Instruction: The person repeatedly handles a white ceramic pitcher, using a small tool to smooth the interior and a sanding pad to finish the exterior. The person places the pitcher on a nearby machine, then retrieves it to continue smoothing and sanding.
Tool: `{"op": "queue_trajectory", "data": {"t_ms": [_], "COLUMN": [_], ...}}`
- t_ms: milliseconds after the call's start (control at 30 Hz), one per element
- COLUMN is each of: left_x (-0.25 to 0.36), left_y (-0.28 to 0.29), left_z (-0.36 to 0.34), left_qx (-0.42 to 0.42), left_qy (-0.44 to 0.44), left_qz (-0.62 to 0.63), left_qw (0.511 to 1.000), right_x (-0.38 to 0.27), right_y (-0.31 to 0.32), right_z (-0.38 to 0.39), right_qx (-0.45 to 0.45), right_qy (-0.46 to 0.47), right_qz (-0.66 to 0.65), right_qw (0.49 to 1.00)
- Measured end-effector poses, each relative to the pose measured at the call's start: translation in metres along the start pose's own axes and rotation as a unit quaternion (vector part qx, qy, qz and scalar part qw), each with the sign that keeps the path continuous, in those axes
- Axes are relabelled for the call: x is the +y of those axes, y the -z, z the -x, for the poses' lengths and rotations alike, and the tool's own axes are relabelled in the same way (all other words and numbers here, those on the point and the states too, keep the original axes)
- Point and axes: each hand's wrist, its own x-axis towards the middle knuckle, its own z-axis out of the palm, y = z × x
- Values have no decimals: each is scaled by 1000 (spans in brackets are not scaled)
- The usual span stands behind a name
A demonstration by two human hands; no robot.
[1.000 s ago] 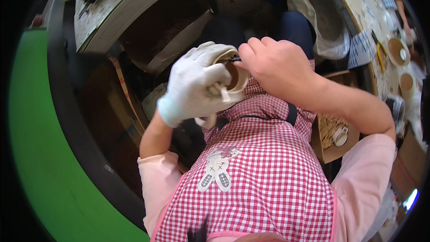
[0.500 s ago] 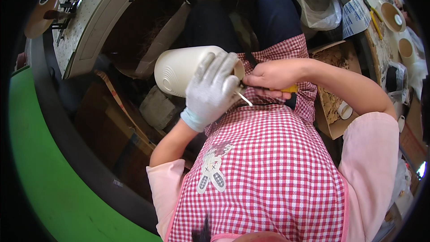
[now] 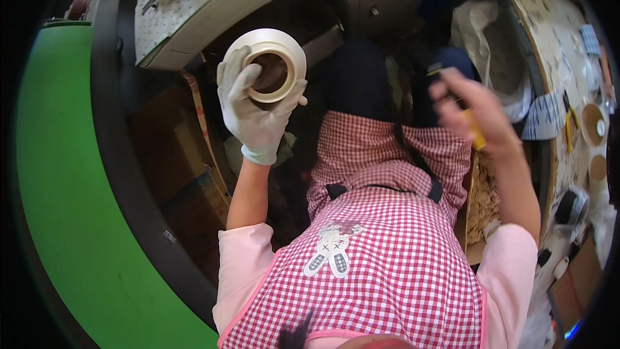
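My left hand, in a pale grey-white glove, grips a cream plastic container from its near left side. The container's round open mouth is turned up toward me, and a ring-shaped rim surrounds the dark inside. Thumb and fingers press against the rim and shoulder. Off to the right, my bare right hand is closed around a slim yellow-handled tool. Motion smears that hand, so the tool's kind and tip cannot be made out. Hand and tool are well apart from the container, over my right leg.
A cardboard box with brown scraps stands right of my lap. Along the right runs a worn worktable with yellow-handled pliers and cream cylindrical pieces. A speckled machine bed is at upper left, beside a green surface.
The container has moved left and up and turned, so its mouth now faces me. My right hand has left the rim, swinging away right with the tool. The white strip at the mouth no longer shows.
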Motion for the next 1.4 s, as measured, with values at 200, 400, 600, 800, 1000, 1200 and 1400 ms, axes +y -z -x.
{"op": "queue_trajectory", "data": {"t_ms": [200, 400, 600, 800, 1000, 1200, 1400], "left_x": [-5, 18, 33, 38, 44, 38, 30], "left_y": [9, 36, 60, 26, 32, 36, 30], "left_z": [-29, -49, -47, -18, -4, 3, 6], "left_qx": [-23, 1, -8, -38, -25, 7, -16], "left_qy": [-19, 149, 276, 318, 296, 334, 363], "left_qz": [-81, -71, 74, 107, 96, 138, 210], "left_qw": [996, 986, 958, 941, 950, 932, 908], "right_x": [-90, -100, -185, -254, -284, -247, -188], "right_y": [305, 428, 227, -121, -313, -263, 1], "right_z": [46, 68, -47, -214, -297, -270, -161], "right_qx": [589, 520, 367, -18, 170, 183, -54], "right_qy": [203, -175, 310, 498, 528, 498, 305], "right_qz": [644, 764, 714, 652, 653, 633, 545], "right_qw": [443, 340, 509, 572, 516, 565, 779]}}
